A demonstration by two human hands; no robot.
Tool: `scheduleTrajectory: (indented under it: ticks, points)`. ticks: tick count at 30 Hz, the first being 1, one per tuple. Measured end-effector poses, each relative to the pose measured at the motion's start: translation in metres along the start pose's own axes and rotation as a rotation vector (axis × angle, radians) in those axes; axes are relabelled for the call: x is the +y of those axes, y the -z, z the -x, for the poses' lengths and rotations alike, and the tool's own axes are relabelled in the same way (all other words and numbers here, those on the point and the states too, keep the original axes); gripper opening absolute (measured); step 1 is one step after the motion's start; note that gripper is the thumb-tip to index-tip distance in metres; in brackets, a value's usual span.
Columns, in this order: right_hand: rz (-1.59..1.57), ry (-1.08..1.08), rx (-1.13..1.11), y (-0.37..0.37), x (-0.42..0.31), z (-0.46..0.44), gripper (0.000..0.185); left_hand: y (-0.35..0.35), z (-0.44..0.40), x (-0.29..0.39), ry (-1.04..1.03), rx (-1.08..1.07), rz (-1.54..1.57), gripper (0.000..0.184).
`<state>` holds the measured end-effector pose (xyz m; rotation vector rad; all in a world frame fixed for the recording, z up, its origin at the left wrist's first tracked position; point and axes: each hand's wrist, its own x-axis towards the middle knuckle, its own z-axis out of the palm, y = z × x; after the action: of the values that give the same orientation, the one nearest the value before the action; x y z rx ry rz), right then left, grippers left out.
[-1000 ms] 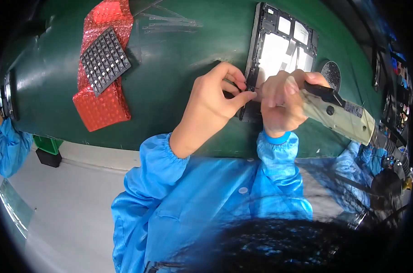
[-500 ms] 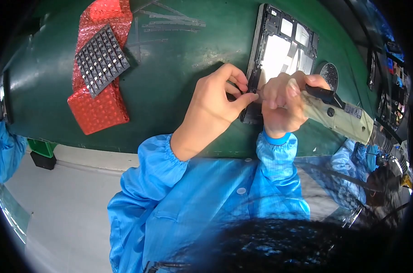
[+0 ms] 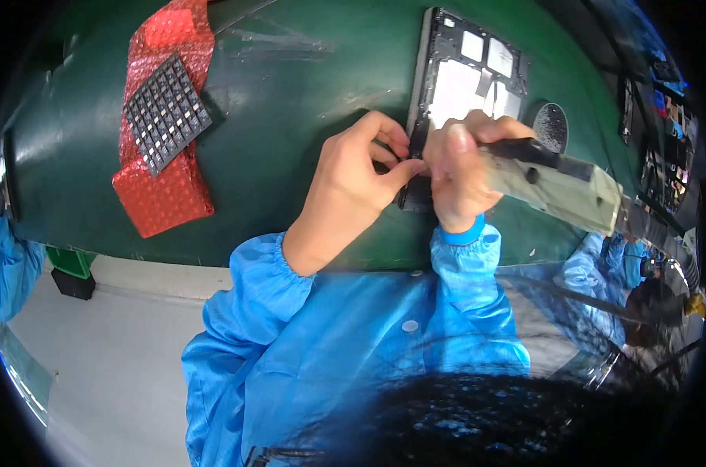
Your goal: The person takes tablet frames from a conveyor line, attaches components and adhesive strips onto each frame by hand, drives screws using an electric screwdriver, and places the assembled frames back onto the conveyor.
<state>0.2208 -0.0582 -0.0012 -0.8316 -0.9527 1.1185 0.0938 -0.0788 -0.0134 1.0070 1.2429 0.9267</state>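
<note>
A black-framed device with white panels [image 3: 458, 86] lies on the green table, its lower part partly behind my hands. At its left edge my left hand [image 3: 357, 167] has thumb and fingers pinched together; whatever is between the fingertips is too small to name. My right hand [image 3: 466, 167] is wrapped round a pale, gun-like tool with a black top [image 3: 555, 187], over the lower right of the device. The tool's tip is hidden by my fingers. Just right of the device is a round dish of tiny dark bits [image 3: 551, 127].
On the left of the green table [image 3: 267, 194], a black grid tray of small parts [image 3: 166, 115] rests on red bubble wrap [image 3: 165, 198]. Thin clear strips [image 3: 283, 47] lie at the back. Other people's blue sleeves [image 3: 14, 265] show at both sides.
The tool has tilted and blurs with motion in my right hand. The whole view has shifted slightly, with device and hands a little further left. My left hand keeps its pinch at the device's edge.
</note>
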Motion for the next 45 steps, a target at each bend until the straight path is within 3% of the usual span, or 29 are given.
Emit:
scheduleTrajectory:
  ticks: [1,5,7,9,13,16,18,20,21,25,45]
  points:
    - [0.036,-0.026,-0.038,0.003,-0.002,-0.001,0.024,-0.001,0.0,0.001,-0.001,0.01,0.01,0.027]
    - [0.431,0.054,-0.137,0.011,0.001,0.002,0.028,-0.003,0.0,0.006,0.0,0.017,-0.06,0.023]
    - [0.395,0.109,-0.211,0.016,0.0,-0.003,0.028,-0.004,0.001,0.006,0.031,0.0,-0.033,0.024]
    - [0.368,0.018,-0.095,0.005,-0.014,-0.002,0.027,-0.007,0.001,0.012,0.056,-0.015,-0.04,0.025]
    - [0.247,-0.032,-0.154,0.011,-0.005,-0.002,0.032,-0.008,0.002,0.011,0.063,0.017,-0.066,0.025]
    - [0.263,-0.165,-0.048,0.014,-0.03,-0.009,0.027,-0.009,0.004,0.011,0.105,0.017,-0.073,0.026]
    - [0.437,0.182,-0.006,0.045,-0.036,-0.018,0.036,-0.008,0.004,0.006,0.14,0.023,-0.089,0.026]
    - [0.346,0.282,0.201,0.072,-0.055,-0.028,0.038,-0.012,0.005,0.012,0.14,0.038,-0.08,0.026]
    - [0.15,0.206,0.348,0.08,-0.065,-0.032,0.038,-0.013,0.005,0.015,0.143,0.043,-0.077,0.026]
    - [0.037,0.34,0.503,0.156,-0.065,-0.058,0.032,-0.012,0.004,0.014,0.191,0.044,-0.096,0.025]
    - [0.134,0.292,0.484,0.185,-0.048,-0.057,0.033,-0.013,0.003,0.014,0.23,0.067,-0.117,0.029]
